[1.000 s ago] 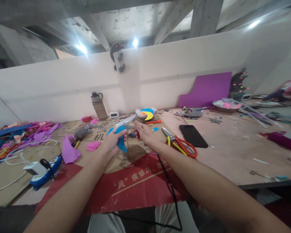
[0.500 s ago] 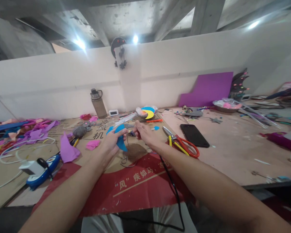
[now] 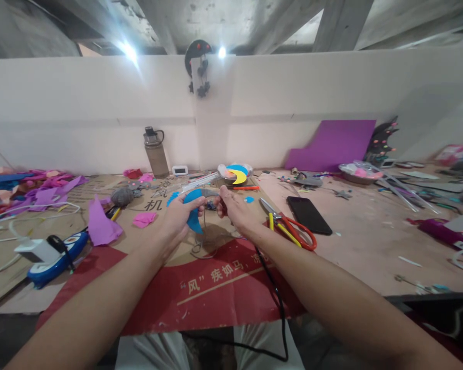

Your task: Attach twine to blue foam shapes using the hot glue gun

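My left hand [image 3: 182, 211] pinches a blue felt crescent [image 3: 194, 222] between thumb and fingers, its lower tip pointing down. A thin grey cord [image 3: 204, 222] hangs beside the crescent and loops onto the cardboard below. Just to the right, my right hand [image 3: 232, 206] is closed with thumb and fingertips together; whatever it pinches is too small to make out. The two hands are close but apart. Right of them lie scissors [image 3: 289, 228] with red and yellow handles. Small blue felt pieces [image 3: 249, 200] rest behind my hands.
Printed cardboard [image 3: 216, 293] covers the table in front of me. A phone [image 3: 309, 215], a bowl with a yellow crescent [image 3: 239, 178], a water bottle [image 3: 156, 154], a blue power strip [image 3: 57, 259], pink felt [image 3: 144, 219] and a purple sheet [image 3: 339, 144] surround the work spot. A black cable [image 3: 275, 293] crosses the front edge.
My right hand has drawn its fingers in and turned slightly, staying near the left. The left hand still holds the blue crescent. The camera view has shifted a little.
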Demonstrator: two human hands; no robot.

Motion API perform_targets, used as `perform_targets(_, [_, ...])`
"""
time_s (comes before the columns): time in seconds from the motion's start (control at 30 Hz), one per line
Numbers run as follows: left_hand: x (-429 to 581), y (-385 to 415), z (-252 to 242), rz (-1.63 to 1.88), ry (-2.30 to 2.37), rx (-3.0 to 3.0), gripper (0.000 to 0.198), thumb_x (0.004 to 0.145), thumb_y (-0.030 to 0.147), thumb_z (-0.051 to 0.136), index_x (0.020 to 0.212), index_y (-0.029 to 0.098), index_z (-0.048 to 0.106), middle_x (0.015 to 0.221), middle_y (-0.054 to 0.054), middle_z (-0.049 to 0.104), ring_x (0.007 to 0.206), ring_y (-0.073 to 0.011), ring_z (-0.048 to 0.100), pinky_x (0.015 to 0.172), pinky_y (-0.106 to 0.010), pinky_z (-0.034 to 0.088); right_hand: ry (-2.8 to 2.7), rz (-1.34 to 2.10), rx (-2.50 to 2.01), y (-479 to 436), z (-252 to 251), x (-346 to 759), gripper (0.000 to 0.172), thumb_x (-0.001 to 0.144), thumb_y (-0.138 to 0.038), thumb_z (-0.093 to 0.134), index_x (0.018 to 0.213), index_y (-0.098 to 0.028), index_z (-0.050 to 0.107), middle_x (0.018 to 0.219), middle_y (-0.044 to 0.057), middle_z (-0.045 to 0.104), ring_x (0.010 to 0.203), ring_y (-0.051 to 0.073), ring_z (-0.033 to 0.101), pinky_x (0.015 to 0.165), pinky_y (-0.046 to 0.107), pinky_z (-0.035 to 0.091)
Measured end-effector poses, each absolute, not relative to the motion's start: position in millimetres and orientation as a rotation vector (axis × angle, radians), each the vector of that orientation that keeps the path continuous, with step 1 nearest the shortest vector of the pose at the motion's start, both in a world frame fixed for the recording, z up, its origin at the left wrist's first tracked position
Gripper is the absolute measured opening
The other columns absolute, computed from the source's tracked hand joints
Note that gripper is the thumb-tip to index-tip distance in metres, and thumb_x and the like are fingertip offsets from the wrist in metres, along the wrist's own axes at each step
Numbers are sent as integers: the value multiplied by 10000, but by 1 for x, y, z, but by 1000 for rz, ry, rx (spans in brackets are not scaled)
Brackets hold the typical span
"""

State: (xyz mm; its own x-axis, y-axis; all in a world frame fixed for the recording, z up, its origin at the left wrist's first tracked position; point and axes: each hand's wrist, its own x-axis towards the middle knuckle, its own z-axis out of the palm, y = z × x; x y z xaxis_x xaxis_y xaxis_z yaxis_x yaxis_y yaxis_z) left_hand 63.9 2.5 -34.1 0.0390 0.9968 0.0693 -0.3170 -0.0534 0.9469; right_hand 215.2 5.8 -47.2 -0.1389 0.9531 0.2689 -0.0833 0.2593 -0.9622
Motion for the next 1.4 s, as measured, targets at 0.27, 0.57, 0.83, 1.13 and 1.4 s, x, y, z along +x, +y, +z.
perform_targets(0.27, [63,1,-30,1247,859,1016,237,564,173,815,720,105,650,666,-15,645,499,-48,514,487,-171,453,-1491,994,-881,4,-44,221,426,851,-588,480,648,-213,471,548,-51,427,489,94,402,498,246,327])
perform_targets(0.57, [64,0,-28,1273,823,985,193,612,154,783,708,130,617,587,22,586,479,-57,495,478,-182,431,-1332,1132,-746,8,-50,216,543,788,-741,428,739,-208,515,577,-41,472,496,95,437,489,239,355])
perform_targets(0.83, [66,0,-29,1243,798,946,134,650,120,749,694,123,622,579,14,586,467,-57,493,473,-179,437,-1384,1127,-695,12,-54,216,435,824,-644,493,747,-216,499,586,-50,469,504,92,428,498,234,352])
perform_targets(1.13, [66,0,-31,1250,770,922,112,674,116,742,731,106,646,640,-6,622,486,-46,514,485,-161,465,-1367,1147,-706,12,-55,217,471,801,-673,509,741,-206,520,598,-40,477,509,90,427,494,232,353])
perform_targets(1.4, [64,-4,-19,1272,682,770,78,692,83,715,702,97,639,648,-11,617,474,-37,511,426,-131,441,-1384,1213,-670,6,-57,209,514,799,-700,471,840,-196,561,765,15,589,689,129,553,674,282,467])
